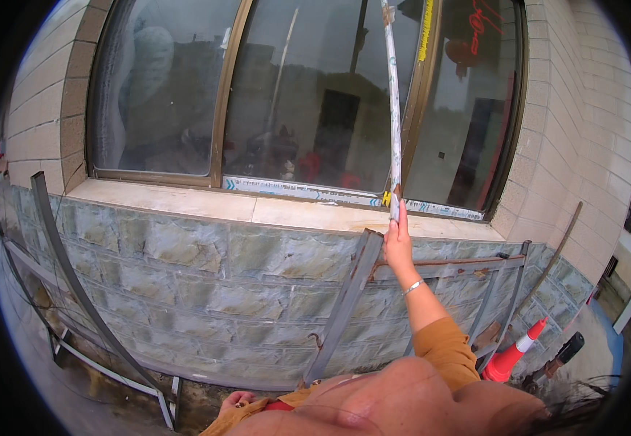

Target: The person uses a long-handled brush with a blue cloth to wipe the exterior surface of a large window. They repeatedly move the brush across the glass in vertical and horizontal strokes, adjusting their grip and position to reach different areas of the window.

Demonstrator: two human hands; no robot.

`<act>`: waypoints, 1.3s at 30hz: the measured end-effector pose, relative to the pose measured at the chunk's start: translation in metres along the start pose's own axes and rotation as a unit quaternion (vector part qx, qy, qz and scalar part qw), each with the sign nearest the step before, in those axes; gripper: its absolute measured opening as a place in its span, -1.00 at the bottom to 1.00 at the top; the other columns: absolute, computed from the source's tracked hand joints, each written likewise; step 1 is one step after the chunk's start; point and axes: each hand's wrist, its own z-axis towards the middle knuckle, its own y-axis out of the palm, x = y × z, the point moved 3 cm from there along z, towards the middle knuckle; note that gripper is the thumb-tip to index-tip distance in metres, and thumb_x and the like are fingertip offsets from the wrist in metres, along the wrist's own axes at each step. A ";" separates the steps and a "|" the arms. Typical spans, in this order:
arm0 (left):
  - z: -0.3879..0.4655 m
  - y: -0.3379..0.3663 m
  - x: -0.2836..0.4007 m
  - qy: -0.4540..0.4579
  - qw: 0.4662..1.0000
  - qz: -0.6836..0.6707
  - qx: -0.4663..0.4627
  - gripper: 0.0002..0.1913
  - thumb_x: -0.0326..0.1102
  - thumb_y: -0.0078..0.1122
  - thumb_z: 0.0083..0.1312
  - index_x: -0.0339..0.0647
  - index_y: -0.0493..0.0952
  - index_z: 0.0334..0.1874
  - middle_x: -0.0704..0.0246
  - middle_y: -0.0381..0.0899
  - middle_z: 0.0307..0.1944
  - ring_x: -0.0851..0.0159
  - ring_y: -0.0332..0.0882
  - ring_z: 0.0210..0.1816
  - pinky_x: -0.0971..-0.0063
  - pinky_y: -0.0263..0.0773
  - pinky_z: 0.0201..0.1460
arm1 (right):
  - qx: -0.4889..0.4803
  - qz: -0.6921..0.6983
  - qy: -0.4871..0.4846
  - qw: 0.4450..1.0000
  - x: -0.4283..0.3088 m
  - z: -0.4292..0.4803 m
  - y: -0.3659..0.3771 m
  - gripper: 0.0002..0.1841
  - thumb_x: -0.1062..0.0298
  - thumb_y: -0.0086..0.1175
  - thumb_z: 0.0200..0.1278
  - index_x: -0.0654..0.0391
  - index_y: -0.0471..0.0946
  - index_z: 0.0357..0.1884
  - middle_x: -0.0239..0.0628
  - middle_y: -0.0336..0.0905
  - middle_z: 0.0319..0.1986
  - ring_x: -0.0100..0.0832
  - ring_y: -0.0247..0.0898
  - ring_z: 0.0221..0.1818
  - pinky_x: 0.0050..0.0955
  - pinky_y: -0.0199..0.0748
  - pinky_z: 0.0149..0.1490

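Note:
A long pole (pixel 394 103) with a pale, patchy, partly rusty surface rises in front of the window glass (pixel 304 98). My right hand (pixel 398 234) is closed around its lower end, just above the pale window sill (pixel 304 212); the pole's upper end lies beyond the picture. A bracelet circles the right wrist. Low in the view, my left hand (pixel 236 400) hangs near my waist beside the brown sleeve. Its fingers look curled, but whether anything is in them cannot be told.
A metal frame (pixel 343 305) stands against the stone-faced wall (pixel 185 245) below the sill. Another metal frame (pixel 76 283) with thin wires is at the left. At the lower right are a red traffic cone (pixel 503 359) and a thin pole (pixel 552 256) leaning on the wall.

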 end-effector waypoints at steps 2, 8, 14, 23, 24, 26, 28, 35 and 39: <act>-0.007 -0.026 -0.012 0.012 1.000 0.007 0.009 -0.80 -0.28 0.20 0.38 -0.29 0.54 -0.13 0.37 0.63 -0.37 0.43 0.55 -0.37 0.55 0.48 -0.28 | -0.023 0.021 -0.006 0.999 0.032 -0.087 0.003 -0.41 0.25 -0.24 0.49 -0.20 -0.04 0.52 -0.36 0.39 -0.52 -0.49 0.31 -0.54 -0.42 0.36 -0.38; -0.020 -0.042 -0.013 -0.004 1.000 -0.025 0.001 -0.79 -0.27 0.17 0.39 -0.30 0.53 -0.12 0.36 0.64 -0.33 0.42 0.57 -0.33 0.54 0.50 -0.23 | 0.019 -0.032 -0.046 0.998 0.014 -0.071 -0.005 -0.42 0.23 -0.28 0.52 -0.30 -0.06 0.53 -0.48 0.24 -0.64 -0.64 0.09 -0.71 -0.58 0.19 -0.63; -0.021 -0.008 0.030 -0.021 1.000 -0.020 0.008 -0.78 -0.26 0.15 0.41 -0.30 0.51 -0.10 0.32 0.66 -0.31 0.39 0.59 -0.31 0.51 0.52 -0.21 | -0.043 0.057 -0.049 0.996 -0.162 0.128 -0.001 -0.45 0.19 -0.30 0.53 -0.40 -0.04 0.51 -0.48 0.18 -0.60 -0.64 0.02 -0.72 -0.62 0.13 -0.67; -0.033 -0.020 0.034 -0.039 0.996 -0.062 0.057 -0.78 -0.26 0.12 0.42 -0.29 0.50 -0.09 0.27 0.67 -0.31 0.36 0.61 -0.34 0.48 0.53 -0.21 | -0.037 0.060 -0.072 0.995 -0.229 0.161 0.068 -0.44 0.13 -0.31 0.53 -0.41 -0.07 0.51 -0.45 0.18 -0.55 -0.60 0.08 -0.64 -0.58 0.20 -0.59; -0.039 -0.036 0.037 -0.041 0.995 -0.067 0.063 -0.78 -0.26 0.12 0.42 -0.29 0.50 -0.09 0.27 0.67 -0.31 0.36 0.61 -0.34 0.48 0.54 -0.22 | -0.031 0.039 -0.047 0.998 -0.201 0.137 0.074 -0.44 0.14 -0.30 0.52 -0.41 -0.06 0.51 -0.45 0.19 -0.57 -0.60 0.08 -0.66 -0.57 0.20 -0.61; -0.052 -0.067 0.040 -0.041 0.995 -0.065 0.065 -0.78 -0.25 0.11 0.42 -0.29 0.50 -0.09 0.26 0.67 -0.31 0.35 0.61 -0.34 0.48 0.54 -0.22 | -0.004 -0.011 -0.059 0.998 -0.140 0.071 0.086 -0.43 0.18 -0.28 0.51 -0.35 -0.06 0.51 -0.35 0.25 -0.51 -0.49 0.16 -0.61 -0.49 0.25 -0.55; -0.068 -0.102 0.048 -0.017 1.000 -0.008 0.008 -0.79 -0.27 0.09 0.43 -0.28 0.50 -0.08 0.25 0.68 -0.31 0.37 0.61 -0.35 0.50 0.53 -0.21 | 0.025 -0.058 -0.110 0.992 -0.076 -0.033 0.089 -0.41 0.23 -0.25 0.49 -0.26 -0.05 0.51 -0.16 0.37 -0.35 -0.26 0.31 -0.48 -0.37 0.33 -0.39; -0.117 -0.203 0.064 -0.040 0.977 0.202 0.054 -0.75 -0.22 0.14 0.41 -0.29 0.52 -0.09 0.31 0.68 -0.31 0.40 0.60 -0.31 0.50 0.52 -0.20 | -0.092 -0.081 0.198 0.972 0.062 -0.471 0.088 -0.37 0.28 -0.18 0.43 0.00 -0.04 0.51 0.08 0.55 -0.14 0.04 0.53 -0.30 -0.22 0.45 -0.19; -0.125 -0.202 0.074 -0.064 0.964 0.256 0.010 -0.72 -0.19 0.15 0.40 -0.31 0.52 -0.09 0.32 0.67 -0.32 0.42 0.60 -0.31 0.51 0.52 -0.20 | -0.061 -0.054 0.227 0.970 0.070 -0.586 0.097 -0.40 0.27 -0.17 0.45 0.03 0.03 0.49 -0.04 0.51 -0.01 -0.17 0.53 -0.23 -0.31 0.45 -0.12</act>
